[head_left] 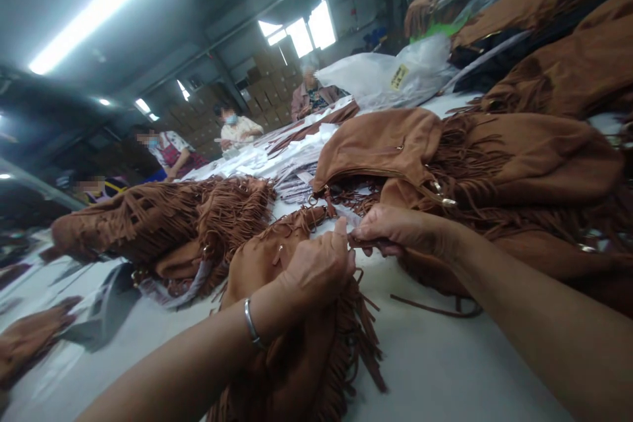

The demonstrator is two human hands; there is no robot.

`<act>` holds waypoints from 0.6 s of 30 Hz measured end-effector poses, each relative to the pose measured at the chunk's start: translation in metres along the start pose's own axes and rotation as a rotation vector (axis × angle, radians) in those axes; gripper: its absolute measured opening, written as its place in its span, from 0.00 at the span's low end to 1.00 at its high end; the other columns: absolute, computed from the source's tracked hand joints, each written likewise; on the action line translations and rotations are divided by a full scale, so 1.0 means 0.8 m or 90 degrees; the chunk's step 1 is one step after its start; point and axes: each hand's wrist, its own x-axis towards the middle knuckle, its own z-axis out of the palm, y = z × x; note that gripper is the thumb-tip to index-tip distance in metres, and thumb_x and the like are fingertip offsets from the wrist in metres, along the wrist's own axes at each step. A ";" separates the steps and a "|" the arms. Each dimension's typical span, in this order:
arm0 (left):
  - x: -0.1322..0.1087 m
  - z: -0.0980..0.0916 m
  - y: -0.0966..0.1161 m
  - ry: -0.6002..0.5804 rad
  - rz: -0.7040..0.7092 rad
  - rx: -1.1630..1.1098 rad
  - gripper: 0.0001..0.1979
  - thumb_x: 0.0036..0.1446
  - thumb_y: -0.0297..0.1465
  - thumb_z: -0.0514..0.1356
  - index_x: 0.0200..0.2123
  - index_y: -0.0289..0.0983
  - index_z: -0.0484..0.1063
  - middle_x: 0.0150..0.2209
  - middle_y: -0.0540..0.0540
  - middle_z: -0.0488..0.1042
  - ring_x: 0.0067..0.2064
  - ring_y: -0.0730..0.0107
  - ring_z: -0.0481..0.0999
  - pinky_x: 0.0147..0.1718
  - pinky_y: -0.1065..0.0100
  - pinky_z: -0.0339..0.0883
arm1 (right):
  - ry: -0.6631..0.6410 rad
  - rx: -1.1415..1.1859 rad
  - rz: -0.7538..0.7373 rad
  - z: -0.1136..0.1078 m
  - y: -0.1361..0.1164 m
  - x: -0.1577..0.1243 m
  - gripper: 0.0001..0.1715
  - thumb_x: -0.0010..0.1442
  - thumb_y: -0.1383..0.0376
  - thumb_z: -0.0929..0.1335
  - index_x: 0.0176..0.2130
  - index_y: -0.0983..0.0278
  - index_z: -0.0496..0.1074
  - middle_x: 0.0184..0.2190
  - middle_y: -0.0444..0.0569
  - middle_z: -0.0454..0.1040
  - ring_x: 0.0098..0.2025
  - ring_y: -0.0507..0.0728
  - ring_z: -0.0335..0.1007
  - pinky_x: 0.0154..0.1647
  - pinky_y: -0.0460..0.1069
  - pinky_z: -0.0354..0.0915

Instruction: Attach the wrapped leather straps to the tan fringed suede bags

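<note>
A brown fringed suede bag (257, 264) lies on the white table in front of me, its fringe (363, 336) spread to the right. Above it my left hand (321, 260), with a silver bangle at the wrist, is closed with its fingertips pinched together. Close by on the right, my right hand (395, 227) pinches a thin dark brown strap (368, 242) that runs toward the left fingertips. Whether the left fingers grip that same strap is hard to make out. Clear plastic wrap (349, 214) shows just behind the fingers.
More brown fringed bags are piled at right (534, 151) and left (133, 224). Plastic bags (380, 76) lie behind the right pile. A loose strip (430, 306) rests on the table (435, 369). Several people work across the table, before stacked cartons (267, 82).
</note>
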 end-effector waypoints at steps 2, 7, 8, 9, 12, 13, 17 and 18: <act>0.000 0.004 -0.004 0.028 -0.005 -0.010 0.25 0.62 0.32 0.48 0.57 0.22 0.54 0.38 0.37 0.76 0.33 0.62 0.77 0.27 0.66 0.71 | -0.005 -0.030 0.020 0.006 -0.003 0.001 0.18 0.57 0.58 0.63 0.22 0.67 0.66 0.10 0.40 0.61 0.10 0.46 0.51 0.12 0.42 0.50; 0.004 0.006 -0.008 0.058 -0.019 -0.073 0.24 0.60 0.32 0.51 0.57 0.26 0.55 0.35 0.41 0.76 0.33 0.64 0.77 0.31 0.66 0.71 | 0.032 -0.096 0.025 0.018 -0.015 0.002 0.14 0.58 0.61 0.64 0.24 0.66 0.66 0.16 0.44 0.68 0.14 0.47 0.57 0.15 0.43 0.54; 0.004 0.003 -0.009 0.053 -0.024 -0.094 0.23 0.60 0.32 0.51 0.56 0.27 0.55 0.36 0.41 0.76 0.34 0.63 0.77 0.32 0.65 0.72 | 0.042 -0.097 0.016 0.019 -0.016 0.001 0.15 0.57 0.61 0.64 0.23 0.67 0.66 0.16 0.44 0.67 0.14 0.47 0.56 0.15 0.43 0.52; 0.004 -0.001 -0.009 0.040 -0.031 -0.119 0.22 0.60 0.32 0.51 0.55 0.28 0.57 0.36 0.41 0.76 0.35 0.63 0.77 0.33 0.65 0.72 | 0.049 -0.093 0.007 0.019 -0.017 0.001 0.16 0.57 0.60 0.64 0.22 0.67 0.66 0.16 0.43 0.66 0.14 0.46 0.54 0.15 0.43 0.50; 0.002 -0.014 -0.007 -0.029 -0.062 -0.220 0.18 0.59 0.33 0.51 0.51 0.32 0.62 0.36 0.43 0.74 0.36 0.62 0.76 0.34 0.63 0.71 | 0.062 -0.057 -0.011 0.017 -0.014 0.000 0.19 0.55 0.57 0.63 0.19 0.65 0.62 0.12 0.40 0.60 0.14 0.46 0.49 0.15 0.43 0.45; 0.001 -0.017 -0.006 -0.043 -0.077 -0.259 0.17 0.59 0.33 0.52 0.50 0.33 0.63 0.36 0.44 0.74 0.36 0.62 0.76 0.34 0.62 0.71 | 0.065 -0.040 -0.013 0.017 -0.012 0.000 0.19 0.55 0.56 0.63 0.19 0.64 0.61 0.12 0.39 0.58 0.13 0.46 0.47 0.15 0.44 0.43; -0.005 -0.020 0.000 -0.038 -0.146 -0.423 0.19 0.58 0.31 0.52 0.52 0.34 0.61 0.35 0.46 0.74 0.36 0.65 0.75 0.36 0.65 0.68 | 0.062 0.036 -0.020 0.017 0.001 0.004 0.17 0.52 0.56 0.63 0.20 0.63 0.59 0.12 0.36 0.53 0.13 0.45 0.42 0.15 0.44 0.40; -0.006 -0.020 0.000 -0.040 -0.152 -0.456 0.19 0.58 0.31 0.52 0.52 0.33 0.61 0.34 0.47 0.74 0.35 0.66 0.75 0.36 0.66 0.68 | 0.056 0.054 -0.022 0.018 0.004 0.006 0.17 0.52 0.56 0.64 0.20 0.63 0.59 0.12 0.36 0.53 0.14 0.45 0.42 0.14 0.44 0.40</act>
